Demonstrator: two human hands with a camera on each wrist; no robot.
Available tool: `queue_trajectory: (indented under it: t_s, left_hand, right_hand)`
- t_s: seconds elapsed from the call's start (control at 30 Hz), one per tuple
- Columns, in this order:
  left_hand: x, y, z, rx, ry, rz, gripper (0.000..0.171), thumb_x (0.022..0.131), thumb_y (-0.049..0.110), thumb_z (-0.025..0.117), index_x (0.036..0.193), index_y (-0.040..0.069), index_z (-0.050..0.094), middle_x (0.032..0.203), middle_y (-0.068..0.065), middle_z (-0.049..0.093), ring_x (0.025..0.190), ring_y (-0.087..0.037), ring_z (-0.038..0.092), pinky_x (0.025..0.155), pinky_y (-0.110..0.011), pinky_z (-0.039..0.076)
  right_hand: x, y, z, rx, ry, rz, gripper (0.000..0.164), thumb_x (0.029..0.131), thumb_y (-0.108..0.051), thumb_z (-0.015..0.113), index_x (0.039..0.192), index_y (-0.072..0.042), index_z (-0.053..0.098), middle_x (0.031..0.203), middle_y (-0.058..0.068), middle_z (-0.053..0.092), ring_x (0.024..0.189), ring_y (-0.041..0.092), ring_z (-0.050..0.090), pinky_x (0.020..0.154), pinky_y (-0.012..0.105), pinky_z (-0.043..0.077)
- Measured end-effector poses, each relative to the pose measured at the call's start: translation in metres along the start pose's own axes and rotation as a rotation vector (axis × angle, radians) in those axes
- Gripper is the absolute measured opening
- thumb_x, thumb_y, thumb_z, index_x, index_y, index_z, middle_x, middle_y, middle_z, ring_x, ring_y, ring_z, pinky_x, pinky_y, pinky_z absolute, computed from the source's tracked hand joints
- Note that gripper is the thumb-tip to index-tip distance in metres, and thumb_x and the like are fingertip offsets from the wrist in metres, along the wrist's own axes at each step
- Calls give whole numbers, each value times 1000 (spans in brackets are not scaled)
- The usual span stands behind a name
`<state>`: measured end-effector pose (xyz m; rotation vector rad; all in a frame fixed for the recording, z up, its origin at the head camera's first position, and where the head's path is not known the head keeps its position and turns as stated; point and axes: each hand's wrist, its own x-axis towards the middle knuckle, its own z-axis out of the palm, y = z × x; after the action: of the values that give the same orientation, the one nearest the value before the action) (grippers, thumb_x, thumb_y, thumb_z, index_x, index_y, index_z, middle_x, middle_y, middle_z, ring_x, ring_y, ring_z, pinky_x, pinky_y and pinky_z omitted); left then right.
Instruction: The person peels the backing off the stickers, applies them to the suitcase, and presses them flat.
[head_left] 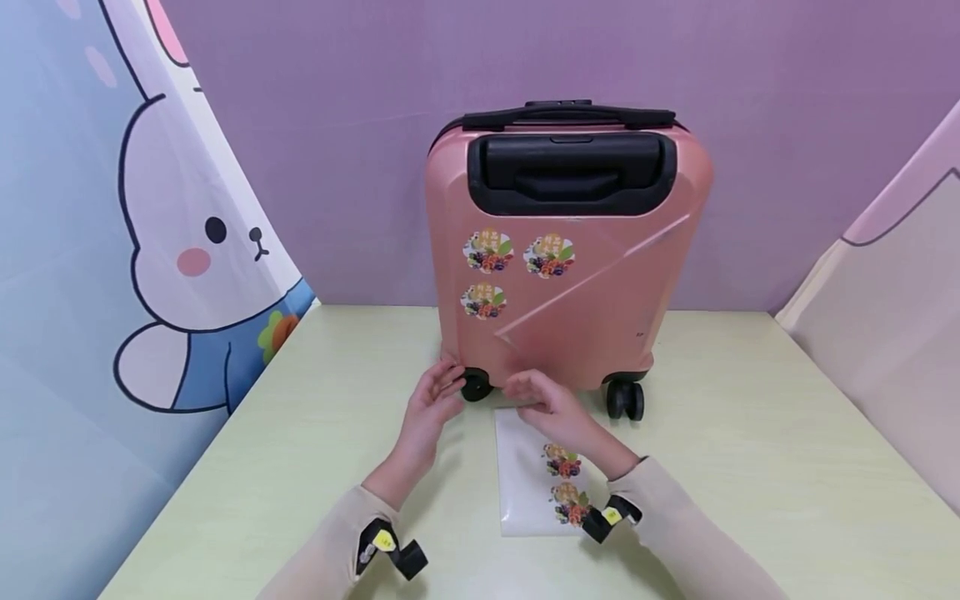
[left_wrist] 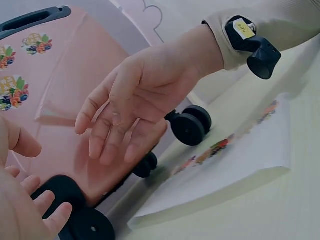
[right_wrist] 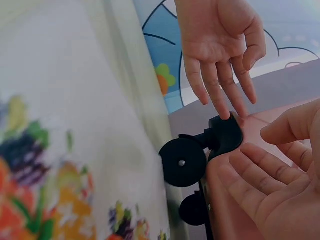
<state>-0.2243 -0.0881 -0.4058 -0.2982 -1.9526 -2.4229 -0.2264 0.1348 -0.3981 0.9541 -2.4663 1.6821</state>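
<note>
A pink suitcase [head_left: 577,308] stands upright, bearing three round fruit stickers, among them an upper-left sticker [head_left: 487,251], an upper-right sticker [head_left: 549,255] and a lower sticker [head_left: 483,301]. In front of it lies a white sticker sheet [head_left: 517,492] with fruit stickers [head_left: 570,503] along its right side. My left hand [head_left: 429,410] is near the suitcase's lower left wheel [head_left: 476,385], fingers loosely bent and holding nothing. Over the sheet's far end hovers my right hand [head_left: 555,410], its fingers relaxed; the left wrist view shows this palm [left_wrist: 155,92] holding nothing.
The pale table [head_left: 765,467] carries the suitcase and sheet. A purple backdrop [head_left: 337,167] hangs behind, with a rabbit-print cloth [head_left: 187,217] on the left and a pale cloth [head_left: 907,333] on the right. Another pair of wheels [head_left: 626,400] supports the suitcase's right side.
</note>
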Motion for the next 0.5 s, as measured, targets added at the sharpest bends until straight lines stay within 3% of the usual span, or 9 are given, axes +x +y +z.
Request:
queue_trajectory:
  t_s: [0.27, 0.5]
  left_hand:
    - [-8, -11, 2, 16, -34, -43, 66, 83, -10, 50, 147, -7, 32, 146, -30, 41, 137, -46, 37, 104, -37, 43]
    - [-15, -18, 2, 40, -55, -113, 67, 81, -5, 53, 145, -8, 32, 145, -30, 42, 136, -47, 38, 94, -29, 46]
  right_hand:
    - [-13, 9, -5, -59, -37, 30, 36, 93, 10, 52, 129, 6, 51, 125, 26, 59, 117, 37, 57, 95, 43, 51]
    - [-28, 16, -13, -100, -40, 40, 34, 92, 10, 54, 125, 7, 53, 121, 26, 60, 114, 39, 58, 95, 50, 51]
